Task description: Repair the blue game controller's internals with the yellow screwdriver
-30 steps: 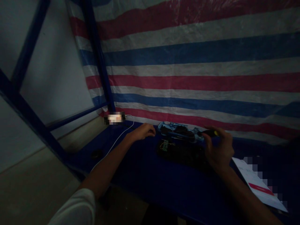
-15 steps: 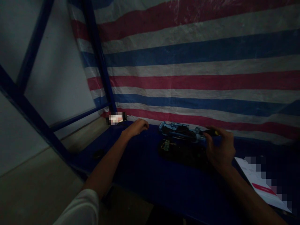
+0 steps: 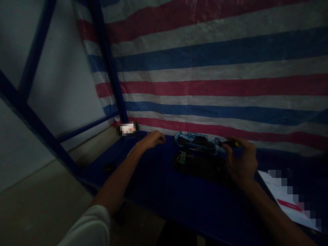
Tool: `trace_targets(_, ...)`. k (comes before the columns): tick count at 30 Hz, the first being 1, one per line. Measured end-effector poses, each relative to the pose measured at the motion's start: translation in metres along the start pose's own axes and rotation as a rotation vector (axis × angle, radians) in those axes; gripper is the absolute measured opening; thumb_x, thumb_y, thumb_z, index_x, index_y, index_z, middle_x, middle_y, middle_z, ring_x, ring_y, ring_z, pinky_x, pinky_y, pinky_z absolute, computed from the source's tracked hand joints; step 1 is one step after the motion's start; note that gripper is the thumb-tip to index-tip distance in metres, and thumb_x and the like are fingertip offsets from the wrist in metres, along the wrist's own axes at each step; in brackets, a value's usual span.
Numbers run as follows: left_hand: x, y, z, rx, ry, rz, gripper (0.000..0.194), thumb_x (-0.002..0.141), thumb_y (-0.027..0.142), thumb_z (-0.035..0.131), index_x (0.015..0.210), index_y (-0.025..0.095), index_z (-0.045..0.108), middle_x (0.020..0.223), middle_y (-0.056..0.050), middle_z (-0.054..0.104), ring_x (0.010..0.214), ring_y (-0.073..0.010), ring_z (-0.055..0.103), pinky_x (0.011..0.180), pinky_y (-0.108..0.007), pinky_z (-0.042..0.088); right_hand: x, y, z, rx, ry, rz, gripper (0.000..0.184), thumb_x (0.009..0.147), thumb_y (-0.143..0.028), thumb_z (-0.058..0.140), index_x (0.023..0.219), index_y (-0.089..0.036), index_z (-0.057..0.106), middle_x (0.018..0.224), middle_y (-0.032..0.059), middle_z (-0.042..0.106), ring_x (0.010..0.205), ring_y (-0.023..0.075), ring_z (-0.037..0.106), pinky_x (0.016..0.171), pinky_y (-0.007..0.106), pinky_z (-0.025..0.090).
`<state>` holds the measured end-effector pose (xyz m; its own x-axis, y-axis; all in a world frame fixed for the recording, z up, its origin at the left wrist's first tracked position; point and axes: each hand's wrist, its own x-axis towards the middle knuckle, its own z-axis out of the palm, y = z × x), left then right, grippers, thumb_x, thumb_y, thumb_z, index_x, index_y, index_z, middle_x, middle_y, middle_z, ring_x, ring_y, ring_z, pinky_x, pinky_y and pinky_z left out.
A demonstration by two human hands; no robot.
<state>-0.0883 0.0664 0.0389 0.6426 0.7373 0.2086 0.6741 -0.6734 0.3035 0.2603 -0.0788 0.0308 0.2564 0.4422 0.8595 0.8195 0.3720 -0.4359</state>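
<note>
In the head view my right hand (image 3: 243, 160) is closed around a screwdriver (image 3: 232, 144) with a black and yellow handle, held level by the right end of an opened light-blue plastic shell (image 3: 196, 141). In front of that shell lies a black casing half (image 3: 202, 167), with a small green circuit board (image 3: 182, 158) and thin wires at its left end. My left hand (image 3: 154, 138) is low over the table to the left, fingers curled together. Tiny specks (image 3: 160, 147), perhaps screws, lie under its fingertips. Whatever the left fingers pinch is too small and dark to make out.
The blue table (image 3: 164, 191) backs onto a striped plastic sheet (image 3: 210, 85). A blurred-out device (image 3: 128, 128) with a white cable stands at the far left corner. A small dark object (image 3: 109, 167) lies at the left; a printed sheet (image 3: 279, 194) lies at the right. Blue frame posts (image 3: 107, 61) rise at left.
My left hand has shifted slightly right, its fingers still curled near the specks. My right hand and the screwdriver have hardly moved. The view has tilted a little.
</note>
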Motion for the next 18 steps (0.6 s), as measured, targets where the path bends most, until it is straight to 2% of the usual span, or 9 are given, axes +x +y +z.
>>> trace_targets(3,0.001,0.009,0.005,-0.016,-0.02,-0.003,0.013,0.086,0.01,0.067,0.091,0.018,0.077,0.089,-0.004,0.075,0.086,-0.0174,0.066,0.08,-0.026,0.046,0.0,0.001,0.0,-0.011,0.009,-0.012,0.031,0.093,-0.044,0.063,0.114,-0.022,0.066,0.105,0.009,0.067,0.099,0.0281,0.059,0.09,0.046,0.048)
trace_targets(7,0.003,0.015,0.015,0.015,-0.006,0.034,0.011,0.089,0.01,0.068,0.09,0.018,0.076,0.093,-0.005,0.074,0.093,-0.0192,0.066,0.083,-0.026,0.046,0.0,0.004,0.001,-0.017,0.015,-0.045,0.03,0.093,-0.043,0.063,0.114,-0.023,0.065,0.104,0.0083,0.067,0.097,0.0272,0.06,0.089,0.045,0.048)
trace_targets(14,0.004,0.007,0.03,0.094,0.041,0.098,0.007,0.092,0.014,0.069,0.097,0.018,0.072,0.101,-0.006,0.071,0.103,-0.0209,0.062,0.091,-0.029,0.045,0.0,0.004,0.001,-0.008,-0.001,-0.014,0.03,0.093,-0.043,0.063,0.115,-0.023,0.064,0.105,0.0085,0.067,0.099,0.0277,0.06,0.091,0.046,0.049)
trace_targets(18,0.004,0.006,0.031,0.107,0.004,0.089,0.006,0.093,0.013,0.068,0.096,0.016,0.072,0.1,-0.007,0.07,0.101,-0.0209,0.062,0.089,-0.029,0.045,0.0,0.004,0.001,-0.028,0.0,-0.016,0.03,0.093,-0.044,0.063,0.114,-0.022,0.064,0.106,0.009,0.067,0.099,0.028,0.061,0.091,0.046,0.049)
